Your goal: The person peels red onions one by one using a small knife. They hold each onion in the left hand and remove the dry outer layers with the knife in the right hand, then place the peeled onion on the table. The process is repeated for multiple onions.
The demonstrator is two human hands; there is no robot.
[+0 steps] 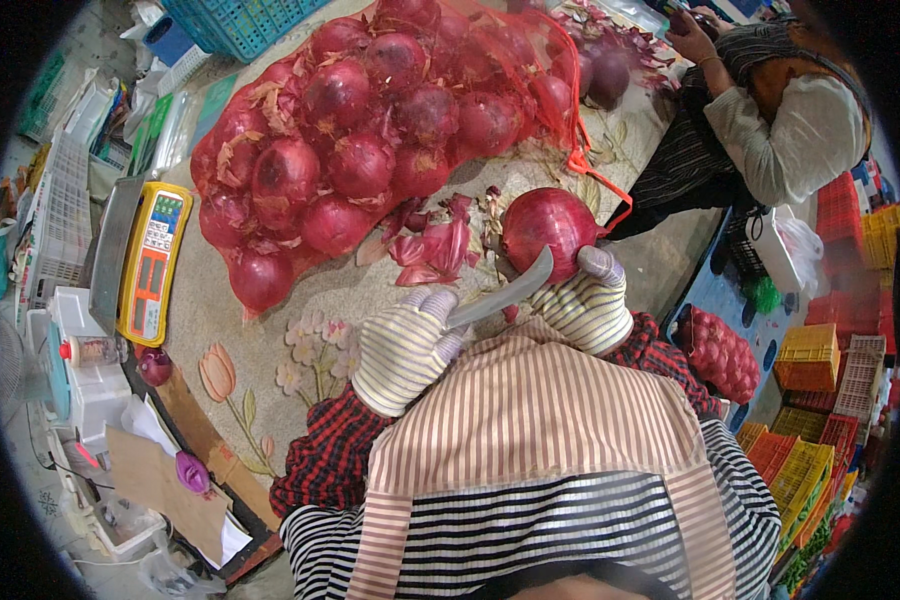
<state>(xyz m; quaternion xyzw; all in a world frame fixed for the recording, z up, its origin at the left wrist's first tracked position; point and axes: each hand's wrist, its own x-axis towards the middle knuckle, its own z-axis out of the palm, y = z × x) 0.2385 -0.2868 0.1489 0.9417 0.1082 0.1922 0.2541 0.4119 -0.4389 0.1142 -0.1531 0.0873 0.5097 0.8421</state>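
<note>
My left hand (403, 352), in a striped knit glove, grips a knife by its handle, which the glove hides. The curved steel blade (508, 291) reaches right, with its tip over the lower side of a large red onion (546, 223). My right hand (586, 301), gloved the same way, holds that onion from below and the right, thumb on its side. Whether the edge cuts into the skin, I cannot tell. Loose red onion skins (433, 251) lie just left of the onion. Beyond them lies a red mesh bag (360, 161) packed with onions.
A yellow-framed scale (154, 262) stands at the left, near a small onion (154, 366). A blue plastic crate (244, 26) is at the back. Another person (787, 142) works at the far right. A bag of small onions (720, 354) and stacked crates (808, 356) lie to the right.
</note>
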